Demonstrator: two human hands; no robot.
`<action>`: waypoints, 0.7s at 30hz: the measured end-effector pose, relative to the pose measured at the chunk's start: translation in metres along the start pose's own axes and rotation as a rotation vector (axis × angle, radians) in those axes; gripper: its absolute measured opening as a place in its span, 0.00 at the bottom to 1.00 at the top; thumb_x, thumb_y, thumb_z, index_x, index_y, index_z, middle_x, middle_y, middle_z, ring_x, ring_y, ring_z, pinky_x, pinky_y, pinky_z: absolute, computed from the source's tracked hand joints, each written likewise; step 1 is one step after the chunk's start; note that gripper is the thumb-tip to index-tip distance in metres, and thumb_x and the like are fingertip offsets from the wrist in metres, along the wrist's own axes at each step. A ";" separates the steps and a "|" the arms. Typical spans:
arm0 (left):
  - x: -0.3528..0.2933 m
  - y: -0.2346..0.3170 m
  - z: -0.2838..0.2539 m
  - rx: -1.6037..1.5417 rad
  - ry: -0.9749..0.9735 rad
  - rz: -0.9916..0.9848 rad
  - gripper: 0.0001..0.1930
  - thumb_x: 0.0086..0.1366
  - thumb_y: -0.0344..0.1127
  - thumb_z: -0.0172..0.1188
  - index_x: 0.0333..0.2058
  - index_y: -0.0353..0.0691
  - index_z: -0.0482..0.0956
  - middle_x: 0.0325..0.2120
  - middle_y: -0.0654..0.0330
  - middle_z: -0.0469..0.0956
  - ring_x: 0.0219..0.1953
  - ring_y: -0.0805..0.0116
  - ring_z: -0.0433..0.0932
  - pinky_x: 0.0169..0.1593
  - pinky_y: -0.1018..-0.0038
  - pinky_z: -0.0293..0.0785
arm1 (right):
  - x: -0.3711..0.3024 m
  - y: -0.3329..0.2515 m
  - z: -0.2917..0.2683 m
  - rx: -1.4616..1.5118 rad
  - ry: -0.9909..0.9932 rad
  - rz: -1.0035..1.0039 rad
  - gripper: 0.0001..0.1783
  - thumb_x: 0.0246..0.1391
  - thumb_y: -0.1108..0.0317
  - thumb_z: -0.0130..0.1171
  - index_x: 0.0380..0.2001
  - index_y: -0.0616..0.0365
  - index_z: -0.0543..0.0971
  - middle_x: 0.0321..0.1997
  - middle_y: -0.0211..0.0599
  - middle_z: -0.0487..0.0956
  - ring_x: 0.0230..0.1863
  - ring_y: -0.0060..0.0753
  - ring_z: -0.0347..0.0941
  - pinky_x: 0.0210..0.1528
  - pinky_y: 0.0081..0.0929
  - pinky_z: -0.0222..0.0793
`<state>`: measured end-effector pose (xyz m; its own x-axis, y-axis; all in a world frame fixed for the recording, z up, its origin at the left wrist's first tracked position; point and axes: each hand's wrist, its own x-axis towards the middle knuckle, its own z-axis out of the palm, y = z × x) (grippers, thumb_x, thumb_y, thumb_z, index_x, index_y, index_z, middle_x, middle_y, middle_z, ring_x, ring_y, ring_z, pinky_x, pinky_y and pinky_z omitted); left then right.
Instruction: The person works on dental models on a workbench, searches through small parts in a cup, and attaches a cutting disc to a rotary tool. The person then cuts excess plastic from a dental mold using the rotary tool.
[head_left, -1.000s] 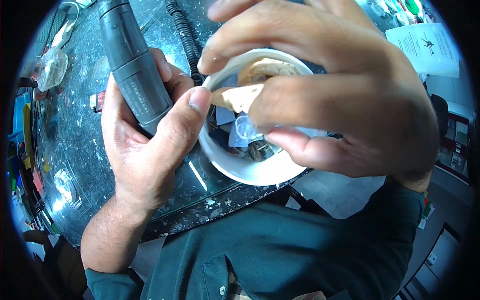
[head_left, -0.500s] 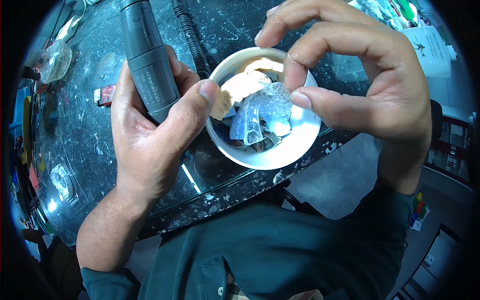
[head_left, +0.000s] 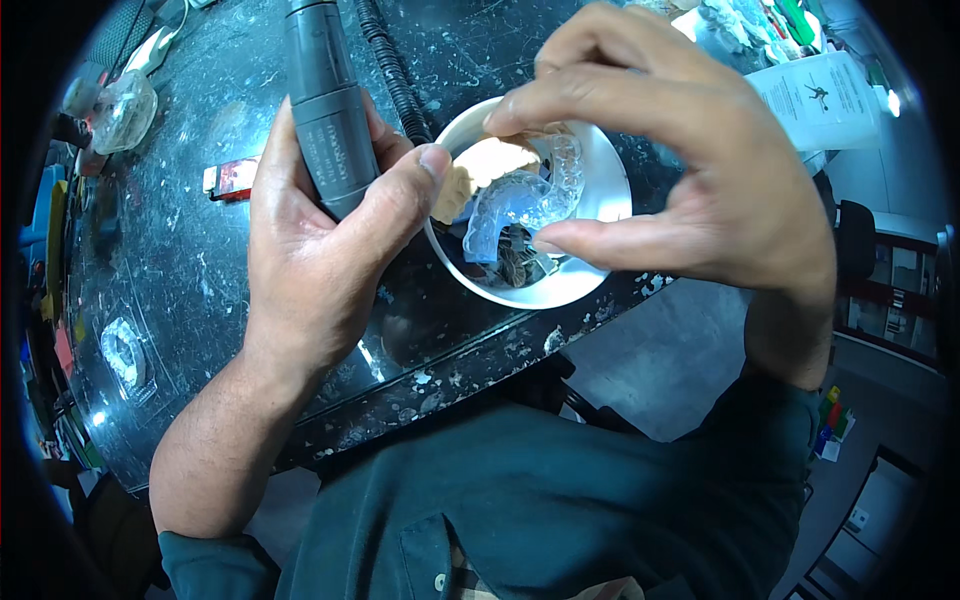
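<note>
Presently: right-hand fingers wide over the bowl, left hand closed on the handpiece

Clock directions are read from the centre of the bowl, with twelve o'clock pointing away from the person.

The white bowl (head_left: 575, 285) stands on the dark, speckled surface (head_left: 200, 260). Within it, a clear tooth-shaped tray (head_left: 515, 200) lies from about half past seven through the middle to two o'clock; whether this is one piece or two overlapping could not be established. A pale dental model (head_left: 505, 158) occupies nine to eleven o'clock, partly beneath it. Dark scraps (head_left: 515, 262) sit at six.

The right hand (head_left: 750, 190) enters from three o'clock, index finger and thumb spread in a wide arch over the tray. Contact with the tray cannot be confirmed. The left hand (head_left: 310, 260), at eight o'clock, is wrapped round a dark grey handpiece (head_left: 338, 135); its thumb stands by the rim between nine and ten. A ribbed cable (head_left: 390, 75) runs at half past ten, and a red item (head_left: 232, 178) lies at nine.

Judged good practice: take the tray by its outer edge with light, even pressure, as thin clear plastic is likely to flex. Keep the model from being dragged along, steady the bowl, and hold the handpiece outside its rim.
</note>
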<state>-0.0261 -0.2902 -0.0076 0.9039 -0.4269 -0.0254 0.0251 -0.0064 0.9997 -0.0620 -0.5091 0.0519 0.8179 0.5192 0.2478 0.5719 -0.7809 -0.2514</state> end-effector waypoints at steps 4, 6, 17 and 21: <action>-0.001 -0.001 0.000 0.007 0.044 -0.002 0.18 0.59 0.38 0.64 0.44 0.36 0.71 0.34 0.62 0.72 0.39 0.75 0.71 0.47 0.76 0.67 | 0.008 -0.009 0.003 -0.016 -0.008 -0.008 0.22 0.34 0.67 0.73 0.38 0.53 0.80 0.37 0.30 0.74 0.43 0.37 0.71 0.45 0.35 0.65; -0.001 -0.001 -0.002 0.017 0.031 0.005 0.18 0.60 0.38 0.64 0.44 0.36 0.71 0.35 0.62 0.73 0.39 0.75 0.72 0.47 0.76 0.67 | 0.016 -0.016 -0.008 -0.146 -0.085 -0.069 0.23 0.35 0.68 0.71 0.40 0.51 0.78 0.34 0.29 0.72 0.41 0.35 0.72 0.42 0.37 0.65; 0.000 -0.005 -0.002 -0.026 -0.002 0.033 0.15 0.63 0.35 0.63 0.44 0.37 0.70 0.35 0.63 0.73 0.38 0.78 0.72 0.46 0.79 0.68 | 0.010 -0.017 -0.008 -0.224 -0.188 -0.046 0.21 0.41 0.67 0.67 0.43 0.52 0.76 0.38 0.32 0.74 0.35 0.41 0.77 0.35 0.36 0.73; 0.000 -0.005 -0.002 -0.035 -0.024 0.045 0.15 0.63 0.36 0.63 0.44 0.37 0.70 0.34 0.63 0.73 0.38 0.78 0.72 0.45 0.79 0.68 | 0.010 -0.010 -0.006 -0.155 -0.170 -0.065 0.22 0.41 0.68 0.68 0.43 0.52 0.76 0.40 0.32 0.73 0.34 0.42 0.77 0.34 0.35 0.74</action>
<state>-0.0252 -0.2884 -0.0126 0.8942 -0.4472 0.0201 0.0000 0.0449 0.9990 -0.0599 -0.4977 0.0625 0.7863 0.6106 0.0942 0.6176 -0.7813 -0.0907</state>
